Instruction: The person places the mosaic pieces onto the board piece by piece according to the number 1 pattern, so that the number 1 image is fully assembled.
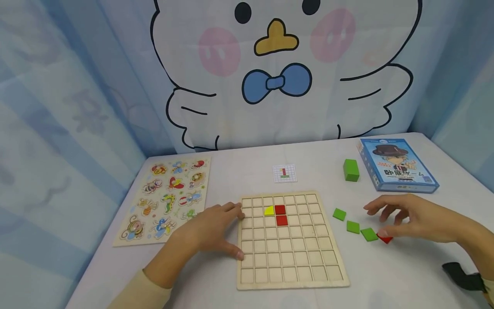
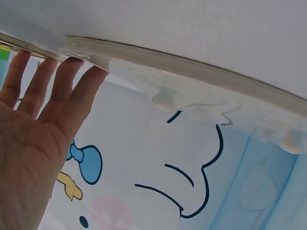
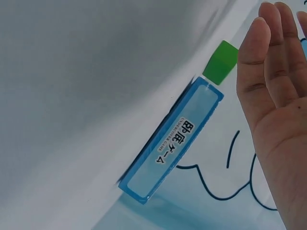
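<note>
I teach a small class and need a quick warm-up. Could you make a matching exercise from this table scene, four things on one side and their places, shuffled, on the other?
Things
1. Yellow piece
2. Green block
3. Card
4. Picture board

Places
A. Next to the blue box
B. To the left of the grid board
C. On the grid board, beside a red square
D. Flat, straight beyond the grid board's far edge

Pairs: 1-C, 2-A, 3-D, 4-B
</note>
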Action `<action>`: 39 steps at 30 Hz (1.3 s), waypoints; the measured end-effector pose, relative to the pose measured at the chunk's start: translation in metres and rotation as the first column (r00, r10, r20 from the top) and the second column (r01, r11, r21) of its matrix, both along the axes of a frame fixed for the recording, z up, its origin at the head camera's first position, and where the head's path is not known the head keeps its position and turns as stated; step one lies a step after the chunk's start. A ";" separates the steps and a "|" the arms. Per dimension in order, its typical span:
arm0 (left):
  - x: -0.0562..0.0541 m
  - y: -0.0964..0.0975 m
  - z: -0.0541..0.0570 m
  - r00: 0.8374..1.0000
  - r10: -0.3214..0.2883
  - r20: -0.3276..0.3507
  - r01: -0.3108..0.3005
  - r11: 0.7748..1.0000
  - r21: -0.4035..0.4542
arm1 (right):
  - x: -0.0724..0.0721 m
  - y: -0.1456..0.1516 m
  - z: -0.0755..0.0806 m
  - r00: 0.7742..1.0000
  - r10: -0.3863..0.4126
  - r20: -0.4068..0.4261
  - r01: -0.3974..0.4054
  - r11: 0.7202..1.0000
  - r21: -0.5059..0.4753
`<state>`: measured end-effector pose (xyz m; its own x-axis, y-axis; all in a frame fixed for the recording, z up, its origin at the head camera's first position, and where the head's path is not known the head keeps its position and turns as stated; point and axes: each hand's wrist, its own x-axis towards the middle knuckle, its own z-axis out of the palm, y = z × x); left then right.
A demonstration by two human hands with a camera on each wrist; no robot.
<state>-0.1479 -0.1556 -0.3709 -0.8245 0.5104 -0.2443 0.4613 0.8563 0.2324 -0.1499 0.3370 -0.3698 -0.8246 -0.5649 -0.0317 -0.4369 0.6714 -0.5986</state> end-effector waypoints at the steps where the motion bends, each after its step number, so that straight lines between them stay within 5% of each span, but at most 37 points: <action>1: 0.000 0.000 0.000 1.000 0.000 0.001 0.000 1.000 -0.001 | 0.001 0.001 -0.001 1.000 0.002 0.004 -0.002 1.000 0.004; 19: -0.001 0.002 0.001 1.000 -0.004 0.004 0.004 1.000 0.006 | 0.003 0.008 -0.004 0.996 -0.008 0.086 0.001 0.998 0.071; 25: 0.000 0.002 0.000 1.000 0.001 0.014 -0.001 1.000 0.005 | 0.003 0.013 -0.008 0.991 0.056 0.125 -0.063 0.997 0.051; 34: 0.000 0.000 0.001 1.000 -0.003 0.003 0.003 1.000 -0.007 | 0.001 0.013 -0.011 0.996 0.076 0.047 -0.078 0.996 0.053; 39: 0.000 0.000 0.002 1.000 -0.006 0.005 0.006 1.000 0.004 | 0.002 0.014 -0.013 0.995 0.065 0.075 -0.067 0.997 0.030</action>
